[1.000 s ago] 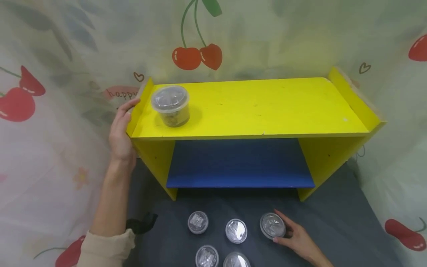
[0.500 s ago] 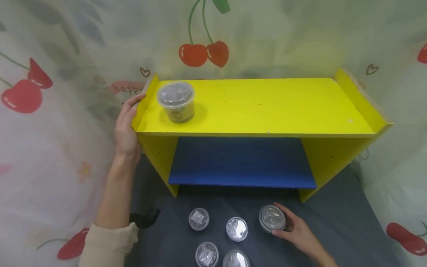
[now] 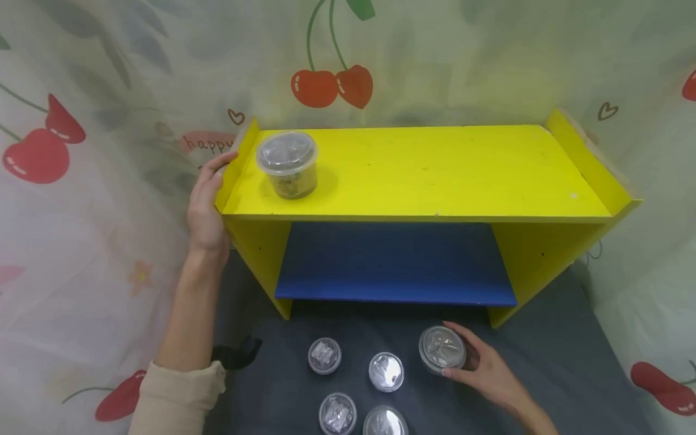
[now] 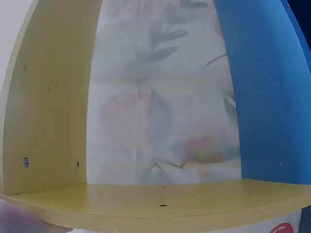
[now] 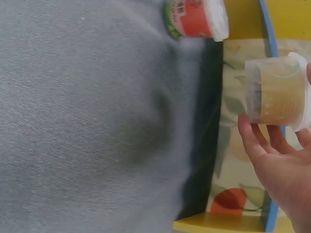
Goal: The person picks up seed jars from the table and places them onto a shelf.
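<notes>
My left hand (image 3: 209, 208) grips the left side panel of a yellow shelf unit (image 3: 435, 175), its fingertips over the upper edge; in the left wrist view only a blurred bit of that hand shows. My right hand (image 3: 486, 371) holds a clear, lidded plastic tub (image 3: 443, 349) by its sides, thumb nearer me and fingers behind. The right wrist view shows this tub (image 5: 277, 92) off the cloth, with a beige band on its wall. A similar lidded tub (image 3: 288, 164) with dark contents stands at the left end of the top shelf.
Several smaller lidded tubs (image 3: 386, 371) stand on the dark grey cloth (image 3: 549, 374) before the unit. A blue shelf board (image 3: 397, 266) spans the unit below the yellow top. A tub with a red and green label (image 5: 192, 18) shows in the right wrist view. A cherry-print curtain (image 3: 462, 66) hangs behind.
My right hand has lifted the tub and brought it a little towards the unit. The left hand keeps its grip on the side panel. The head view has shifted slightly.
</notes>
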A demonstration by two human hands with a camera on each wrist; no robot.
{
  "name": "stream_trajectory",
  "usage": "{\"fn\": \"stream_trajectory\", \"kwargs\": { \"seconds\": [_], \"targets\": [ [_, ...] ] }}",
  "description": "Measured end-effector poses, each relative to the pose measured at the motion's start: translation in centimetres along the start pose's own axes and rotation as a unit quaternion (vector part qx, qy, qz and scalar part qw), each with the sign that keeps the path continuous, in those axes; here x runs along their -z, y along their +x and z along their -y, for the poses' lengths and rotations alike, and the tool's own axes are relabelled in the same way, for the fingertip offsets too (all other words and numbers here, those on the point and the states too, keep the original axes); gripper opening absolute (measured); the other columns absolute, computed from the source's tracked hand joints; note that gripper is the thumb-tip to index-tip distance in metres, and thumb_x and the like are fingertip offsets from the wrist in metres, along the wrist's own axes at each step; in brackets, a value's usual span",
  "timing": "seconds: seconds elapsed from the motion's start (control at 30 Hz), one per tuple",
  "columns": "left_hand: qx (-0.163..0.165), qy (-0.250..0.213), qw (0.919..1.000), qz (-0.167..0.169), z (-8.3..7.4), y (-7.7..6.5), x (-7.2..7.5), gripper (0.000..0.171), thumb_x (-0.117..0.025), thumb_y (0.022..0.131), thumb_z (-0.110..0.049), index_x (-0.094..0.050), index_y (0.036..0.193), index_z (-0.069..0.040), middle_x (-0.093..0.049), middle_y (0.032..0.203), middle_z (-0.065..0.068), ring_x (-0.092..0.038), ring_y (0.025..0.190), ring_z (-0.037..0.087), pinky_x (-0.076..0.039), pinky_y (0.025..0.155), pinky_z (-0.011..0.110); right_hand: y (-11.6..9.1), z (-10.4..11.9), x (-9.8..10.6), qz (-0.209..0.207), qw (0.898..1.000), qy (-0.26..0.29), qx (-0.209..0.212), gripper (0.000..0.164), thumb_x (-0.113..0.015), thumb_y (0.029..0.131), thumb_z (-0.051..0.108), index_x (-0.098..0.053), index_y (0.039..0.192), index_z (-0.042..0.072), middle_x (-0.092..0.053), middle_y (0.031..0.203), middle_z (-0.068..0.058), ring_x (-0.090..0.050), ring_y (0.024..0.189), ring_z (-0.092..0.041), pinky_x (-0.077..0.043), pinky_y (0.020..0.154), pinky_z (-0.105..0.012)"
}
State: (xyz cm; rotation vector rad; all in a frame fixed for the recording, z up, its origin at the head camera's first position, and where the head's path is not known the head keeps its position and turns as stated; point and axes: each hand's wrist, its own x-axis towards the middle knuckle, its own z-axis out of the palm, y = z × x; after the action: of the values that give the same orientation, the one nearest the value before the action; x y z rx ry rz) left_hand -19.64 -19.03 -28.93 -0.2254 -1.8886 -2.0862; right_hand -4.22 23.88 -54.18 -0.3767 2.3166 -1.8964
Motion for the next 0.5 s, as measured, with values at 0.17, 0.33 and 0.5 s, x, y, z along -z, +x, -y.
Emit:
{"fn": "stream_trajectory", "kwargs": {
  "seconds": [0.17, 0.33, 0.5],
  "targets": [
    [0.0, -0.005, 1.0, -0.002, 0.0, 0.1, 0.0, 0.042, -0.031, 0.104, -0.022, -0.055, 0.137, -0.012, -0.041, 0.148, 0.004, -0.045, 0.124, 0.025, -0.041, 0.097, 0.026, 0.6, 1.3, 0.3, 0.002, 1.0, -0.019, 0.001, 0.079, -0.081, 0.081, 0.005, -0.041, 0.149, 0.006, -0.048, 0.141, -0.024, -0.055, 0.119, -0.002, -0.053, 0.088, -0.025],
    [-0.002, -0.007, 1.0, -0.002, 0.2, 0.1, 0.1, 0.042, -0.031, 0.104, -0.021, -0.056, 0.136, -0.012, -0.042, 0.147, 0.005, -0.046, 0.123, 0.024, -0.042, 0.096, 0.025, 1.2, 2.8, 0.5, 0.002, 0.999, -0.028, 0.033, 0.076, -0.079, 0.082, 0.001, -0.041, 0.149, 0.005, -0.049, 0.141, -0.022, -0.057, 0.119, -0.007, -0.049, 0.093, -0.022],
    [-0.003, -0.014, 0.9999, -0.002, 0.3, 0.1, 0.0, 0.042, -0.031, 0.104, -0.021, -0.057, 0.135, -0.011, -0.042, 0.147, 0.005, -0.047, 0.121, 0.024, -0.042, 0.095, 0.025, 1.7, 5.0, 0.8, -0.001, 0.998, -0.026, 0.053, 0.078, -0.076, 0.083, -0.002, -0.04, 0.151, 0.009, -0.045, 0.146, -0.02, -0.058, 0.119, -0.009, -0.047, 0.094, -0.02]
  ]
}}
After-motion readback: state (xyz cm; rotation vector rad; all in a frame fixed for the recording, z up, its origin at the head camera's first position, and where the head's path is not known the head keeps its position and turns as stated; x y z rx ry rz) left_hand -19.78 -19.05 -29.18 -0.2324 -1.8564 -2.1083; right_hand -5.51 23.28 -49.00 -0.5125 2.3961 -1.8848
